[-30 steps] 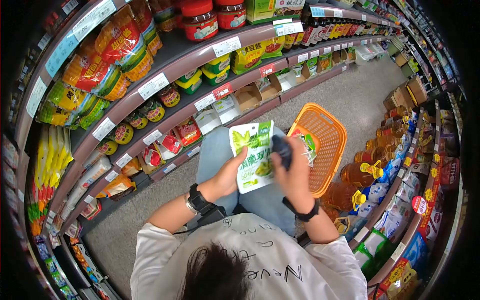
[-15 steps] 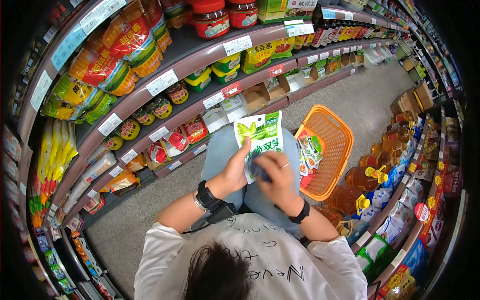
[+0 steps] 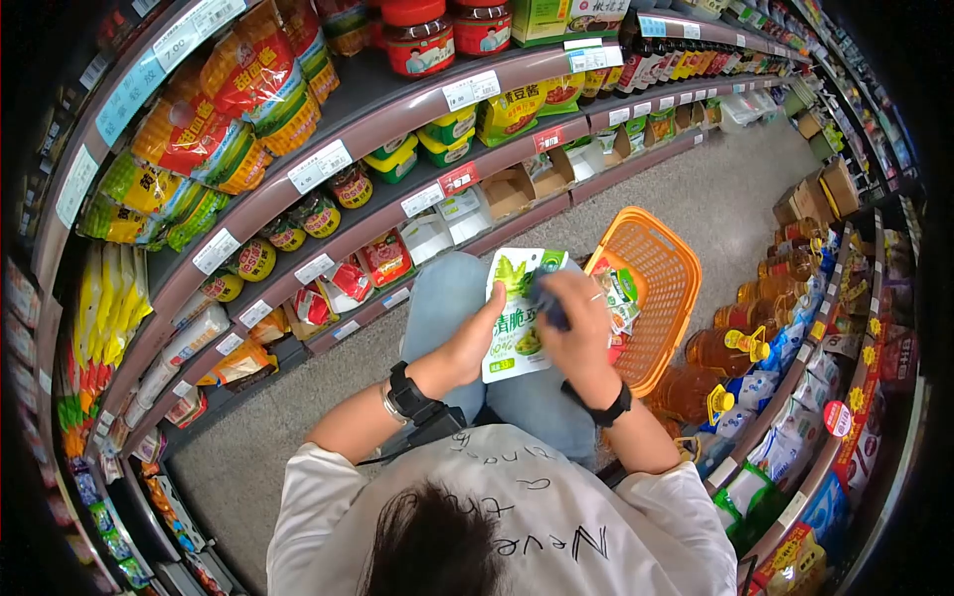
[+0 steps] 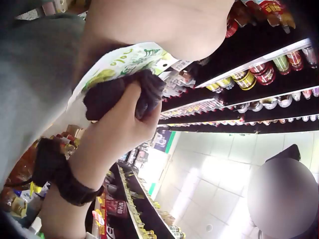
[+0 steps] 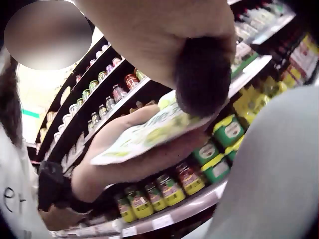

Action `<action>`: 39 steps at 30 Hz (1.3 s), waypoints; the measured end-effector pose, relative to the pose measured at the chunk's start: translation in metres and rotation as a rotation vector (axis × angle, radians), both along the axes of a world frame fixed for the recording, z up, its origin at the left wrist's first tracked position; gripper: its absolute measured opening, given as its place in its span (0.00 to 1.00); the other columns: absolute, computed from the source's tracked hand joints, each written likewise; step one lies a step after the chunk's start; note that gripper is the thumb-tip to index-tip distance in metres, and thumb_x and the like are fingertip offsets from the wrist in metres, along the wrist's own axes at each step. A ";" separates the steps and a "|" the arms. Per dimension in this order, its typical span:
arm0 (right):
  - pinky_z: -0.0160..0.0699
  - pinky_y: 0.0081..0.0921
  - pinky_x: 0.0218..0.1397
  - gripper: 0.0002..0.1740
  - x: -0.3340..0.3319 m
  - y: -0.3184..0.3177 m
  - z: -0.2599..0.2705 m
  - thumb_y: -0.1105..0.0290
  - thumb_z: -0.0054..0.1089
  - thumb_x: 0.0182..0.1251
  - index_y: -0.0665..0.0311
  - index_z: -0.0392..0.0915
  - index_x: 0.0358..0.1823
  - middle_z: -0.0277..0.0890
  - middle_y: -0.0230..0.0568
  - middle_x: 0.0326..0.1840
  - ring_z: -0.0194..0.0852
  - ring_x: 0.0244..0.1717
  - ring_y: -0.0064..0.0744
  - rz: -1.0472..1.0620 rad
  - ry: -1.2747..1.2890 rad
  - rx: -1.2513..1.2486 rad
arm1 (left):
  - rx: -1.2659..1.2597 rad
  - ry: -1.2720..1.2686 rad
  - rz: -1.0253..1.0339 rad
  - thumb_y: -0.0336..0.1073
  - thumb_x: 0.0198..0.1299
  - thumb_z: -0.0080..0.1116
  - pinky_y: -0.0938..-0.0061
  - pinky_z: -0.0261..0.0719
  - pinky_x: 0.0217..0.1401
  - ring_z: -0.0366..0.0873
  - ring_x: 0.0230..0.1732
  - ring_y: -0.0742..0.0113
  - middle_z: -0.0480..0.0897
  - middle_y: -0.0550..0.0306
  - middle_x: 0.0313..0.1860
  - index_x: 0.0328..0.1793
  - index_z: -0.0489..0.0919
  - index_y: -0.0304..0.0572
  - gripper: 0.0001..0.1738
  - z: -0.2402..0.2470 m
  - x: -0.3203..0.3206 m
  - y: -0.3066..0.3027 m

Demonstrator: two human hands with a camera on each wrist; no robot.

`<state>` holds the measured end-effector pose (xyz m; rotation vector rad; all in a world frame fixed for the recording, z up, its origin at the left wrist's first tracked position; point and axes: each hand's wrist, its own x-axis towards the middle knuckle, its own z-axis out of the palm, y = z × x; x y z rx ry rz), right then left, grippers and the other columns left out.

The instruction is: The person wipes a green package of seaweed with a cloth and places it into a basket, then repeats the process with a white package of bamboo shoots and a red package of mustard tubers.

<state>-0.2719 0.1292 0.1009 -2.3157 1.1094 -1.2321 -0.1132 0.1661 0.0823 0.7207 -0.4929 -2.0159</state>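
Observation:
A white and green food pouch (image 3: 514, 333) is held over the person's lap in the head view. The left hand (image 3: 471, 341) grips it by its left edge, thumb on the front. Bunched in the right hand (image 3: 580, 323) is a dark cloth (image 3: 548, 301), pressed against the pouch's printed front. In the left wrist view the right hand (image 4: 123, 115) pinches the dark cloth (image 4: 144, 92) beside the pouch (image 4: 115, 62). The right wrist view shows the left hand (image 5: 124, 134) behind and under the pouch (image 5: 144, 137), with the cloth (image 5: 203, 74) on its face.
An orange basket (image 3: 686, 278) with several small packets (image 3: 621, 298) stands on the floor right of the knees. Shelves of jars, bags and tubs (image 3: 444, 151) curve along the left and front. Large oil bottles (image 3: 714, 352) line the right side.
From half a second ago, the pouch has tilted and moved slightly down and right. The right hand with the cloth has shifted from the pouch's lower part up toward its upper right.

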 end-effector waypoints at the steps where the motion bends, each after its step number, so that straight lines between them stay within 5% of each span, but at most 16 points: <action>1: 0.75 0.40 0.51 0.31 0.007 0.013 0.002 0.85 0.67 0.36 0.62 0.77 0.49 0.75 0.44 0.48 0.73 0.49 0.49 0.076 0.003 0.055 | 0.038 -0.007 0.042 0.63 0.73 0.28 0.68 0.75 0.62 0.75 0.60 0.65 0.74 0.56 0.62 0.73 0.61 0.46 0.35 -0.001 -0.001 -0.001; 4: 0.76 0.37 0.50 0.31 0.016 0.032 0.002 0.83 0.68 0.36 0.61 0.77 0.49 0.75 0.43 0.48 0.74 0.48 0.48 0.254 0.018 0.102 | -0.009 -0.022 -0.036 0.65 0.72 0.29 0.66 0.72 0.66 0.74 0.62 0.63 0.73 0.54 0.64 0.74 0.61 0.46 0.37 -0.007 0.010 -0.003; 8: 0.75 0.38 0.48 0.29 0.003 0.000 0.004 0.83 0.68 0.37 0.63 0.77 0.48 0.76 0.45 0.46 0.74 0.46 0.49 -0.046 -0.003 -0.011 | 0.050 -0.038 -0.019 0.64 0.72 0.29 0.68 0.75 0.63 0.75 0.62 0.63 0.75 0.53 0.61 0.73 0.62 0.44 0.37 -0.003 0.009 0.007; 16: 0.76 0.37 0.49 0.25 0.006 0.011 -0.005 0.83 0.66 0.41 0.65 0.77 0.46 0.78 0.47 0.44 0.76 0.45 0.50 0.089 -0.029 0.156 | 0.084 -0.175 -0.043 0.64 0.72 0.28 0.72 0.74 0.62 0.76 0.58 0.69 0.76 0.54 0.59 0.69 0.66 0.41 0.37 -0.019 0.003 0.012; 18: 0.76 0.37 0.49 0.25 -0.004 -0.007 -0.006 0.85 0.65 0.40 0.64 0.77 0.46 0.78 0.47 0.43 0.77 0.45 0.50 -0.095 0.045 0.042 | 0.036 -0.164 -0.082 0.64 0.72 0.28 0.73 0.74 0.62 0.77 0.57 0.69 0.76 0.54 0.59 0.68 0.66 0.41 0.37 -0.019 0.002 0.015; 24: 0.75 0.39 0.52 0.30 0.018 0.027 0.006 0.82 0.69 0.37 0.63 0.76 0.49 0.77 0.46 0.45 0.75 0.48 0.49 0.165 -0.107 0.144 | -0.027 -0.171 -0.043 0.67 0.71 0.27 0.65 0.72 0.67 0.73 0.64 0.63 0.72 0.53 0.65 0.74 0.59 0.46 0.39 -0.032 0.005 0.005; 29: 0.75 0.40 0.52 0.29 0.003 -0.011 0.003 0.82 0.69 0.38 0.63 0.76 0.48 0.77 0.45 0.46 0.74 0.48 0.50 -0.114 0.006 0.006 | -0.019 -0.156 -0.054 0.69 0.69 0.28 0.64 0.72 0.67 0.72 0.64 0.61 0.71 0.52 0.65 0.74 0.59 0.45 0.41 -0.007 0.003 0.012; 33: 0.75 0.42 0.49 0.30 0.022 0.023 0.010 0.82 0.69 0.39 0.63 0.76 0.51 0.77 0.47 0.47 0.74 0.47 0.51 0.163 -0.114 0.103 | 0.018 -0.155 -0.045 0.68 0.69 0.29 0.65 0.75 0.63 0.75 0.61 0.62 0.75 0.53 0.61 0.71 0.63 0.45 0.39 -0.011 0.010 0.005; 39: 0.75 0.38 0.49 0.28 0.010 -0.004 0.006 0.84 0.67 0.38 0.63 0.77 0.47 0.78 0.45 0.45 0.76 0.45 0.49 -0.060 -0.022 0.022 | -0.008 -0.143 -0.001 0.67 0.70 0.25 0.63 0.70 0.69 0.72 0.66 0.58 0.70 0.49 0.67 0.74 0.60 0.43 0.41 -0.001 0.006 0.006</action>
